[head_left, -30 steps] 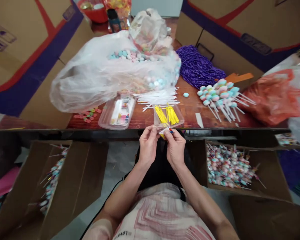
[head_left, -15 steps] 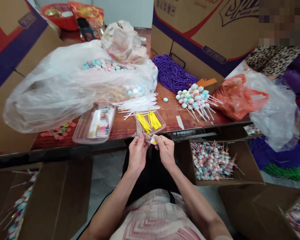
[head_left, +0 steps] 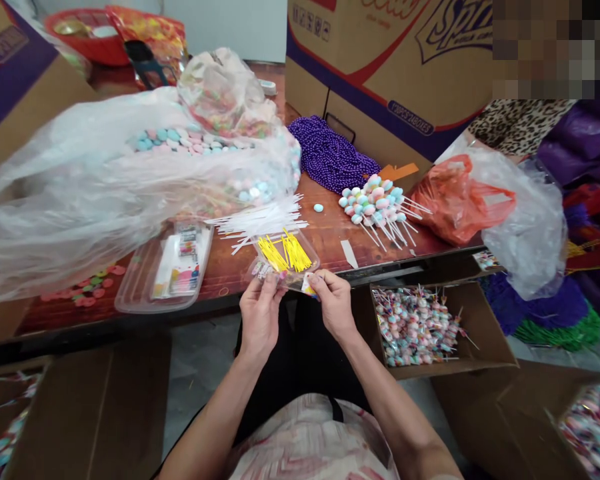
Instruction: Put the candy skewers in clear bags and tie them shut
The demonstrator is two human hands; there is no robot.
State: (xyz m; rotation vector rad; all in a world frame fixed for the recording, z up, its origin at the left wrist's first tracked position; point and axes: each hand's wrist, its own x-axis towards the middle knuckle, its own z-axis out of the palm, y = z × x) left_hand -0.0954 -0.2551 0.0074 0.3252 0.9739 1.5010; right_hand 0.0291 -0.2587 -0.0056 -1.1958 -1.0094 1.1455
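My left hand [head_left: 260,312] is closed, pinching a small clear plastic bag [head_left: 261,269] at the table's front edge. My right hand [head_left: 337,305] pinches a small white printed card [head_left: 307,285] close beside it; clear film shows between the hands. Whether the card is inside the film I cannot tell. Just beyond my fingers, yellow twist ties [head_left: 295,252] lie in a clear shallow tray [head_left: 316,260]. White sticks [head_left: 260,223] are heaped behind it. To the left, an open plastic box [head_left: 125,301] holds printed cards [head_left: 177,267].
A large plastic bag of candies [head_left: 80,173] covers the table's left. Candy skewers [head_left: 377,200], purple beads [head_left: 330,150] and a red bag [head_left: 455,203] lie toward the right. Below stands a carton [head_left: 490,347] of wrapped skewers. A person's leopard-print clothing [head_left: 515,123] shows at upper right.
My hands have moved slightly apart, my left hand going left, and more clear film shows between them. The whole view has shifted, with the table's things now further left.
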